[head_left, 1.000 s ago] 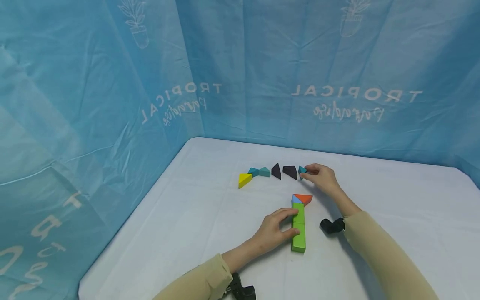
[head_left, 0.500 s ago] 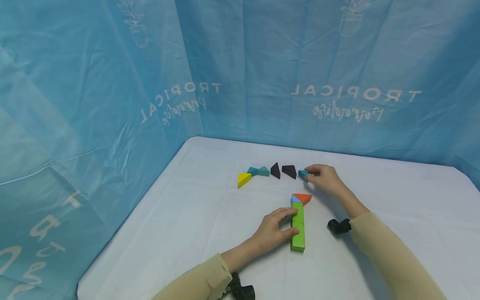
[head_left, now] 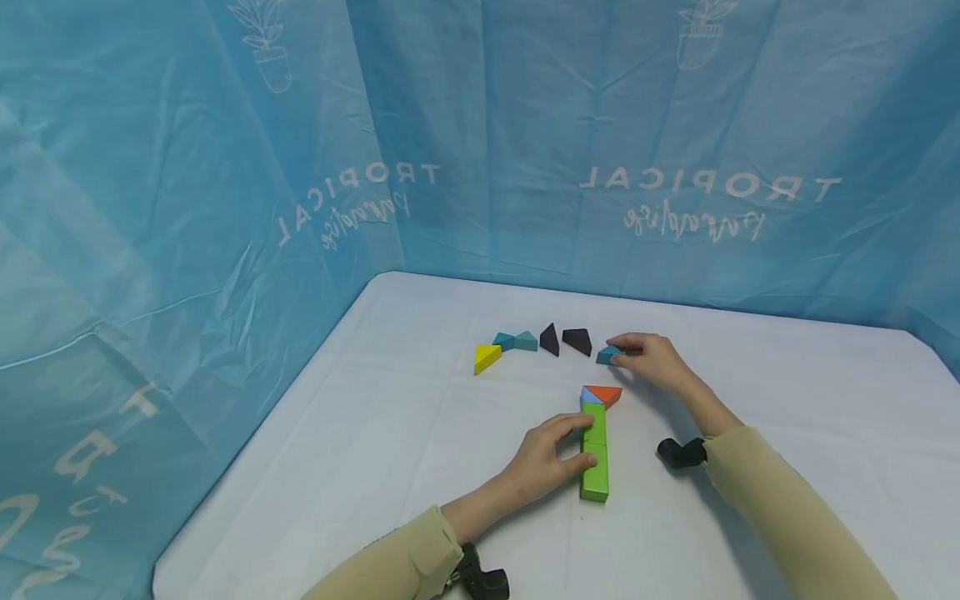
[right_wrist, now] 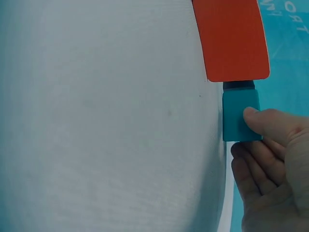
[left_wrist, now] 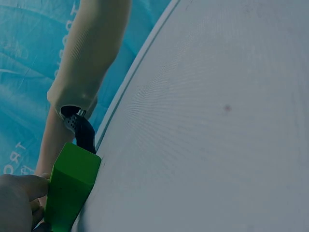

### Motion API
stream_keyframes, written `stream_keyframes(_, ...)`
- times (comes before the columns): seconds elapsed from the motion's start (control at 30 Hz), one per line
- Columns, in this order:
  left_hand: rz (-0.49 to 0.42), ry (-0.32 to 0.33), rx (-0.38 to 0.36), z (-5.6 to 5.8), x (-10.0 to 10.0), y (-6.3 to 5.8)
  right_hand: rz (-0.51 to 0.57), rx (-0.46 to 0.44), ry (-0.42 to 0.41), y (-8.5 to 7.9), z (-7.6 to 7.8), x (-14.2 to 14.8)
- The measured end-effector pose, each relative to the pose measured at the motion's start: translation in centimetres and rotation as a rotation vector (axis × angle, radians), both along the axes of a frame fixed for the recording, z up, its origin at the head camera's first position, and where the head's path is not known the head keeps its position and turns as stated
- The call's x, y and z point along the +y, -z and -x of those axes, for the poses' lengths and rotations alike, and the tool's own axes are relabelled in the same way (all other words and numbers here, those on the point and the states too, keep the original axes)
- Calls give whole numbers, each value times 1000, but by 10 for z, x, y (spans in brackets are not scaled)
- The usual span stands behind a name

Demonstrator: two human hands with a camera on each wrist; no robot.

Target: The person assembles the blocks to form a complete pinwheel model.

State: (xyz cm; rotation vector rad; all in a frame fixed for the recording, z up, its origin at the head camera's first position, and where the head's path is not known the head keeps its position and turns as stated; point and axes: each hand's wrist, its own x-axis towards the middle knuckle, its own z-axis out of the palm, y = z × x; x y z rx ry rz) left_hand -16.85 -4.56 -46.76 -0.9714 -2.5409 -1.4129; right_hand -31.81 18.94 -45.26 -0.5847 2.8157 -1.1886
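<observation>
Two green rectangular blocks [head_left: 596, 477] lie end to end on the white table. From their left side my left hand [head_left: 543, 458] touches them, index fingertip on the far block and thumb on the near one. In the left wrist view, a fingertip is against the side of a green block [left_wrist: 72, 186]. At their far end sit a light blue triangular block [head_left: 588, 397] and an orange triangular block [head_left: 604, 393]. Farther back, my right hand [head_left: 651, 360] pinches a teal triangular block [head_left: 606, 356] between thumb and fingers. The right wrist view shows the thumb on this teal block's face [right_wrist: 235, 116].
Left of the right hand, two black blocks [head_left: 577, 340], two teal blocks [head_left: 526, 341] and a yellow triangular block [head_left: 487, 358] form a loose row. Dark wrist cameras [head_left: 681, 453] hang below both sleeves. A blue printed curtain [head_left: 480, 150] stands behind the table [head_left: 420, 400].
The right hand has turned the teal block from standing on a point to long side down and drawn it slightly nearer, away from the black block. The left hand has stayed on the green blocks.
</observation>
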Motion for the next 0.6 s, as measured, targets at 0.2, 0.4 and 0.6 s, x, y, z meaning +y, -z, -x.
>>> stream_keyframes(0.2,0,0,-1,0,0,0,14,11,20,-2,-2,-1)
stream_keyframes(0.4,2,-1,0,-1,0,0,18,13,4,1,-2,0)
stream_keyframes(0.6,-3,5,1,-1,0,-1,10,19,3,4,-1,-1)
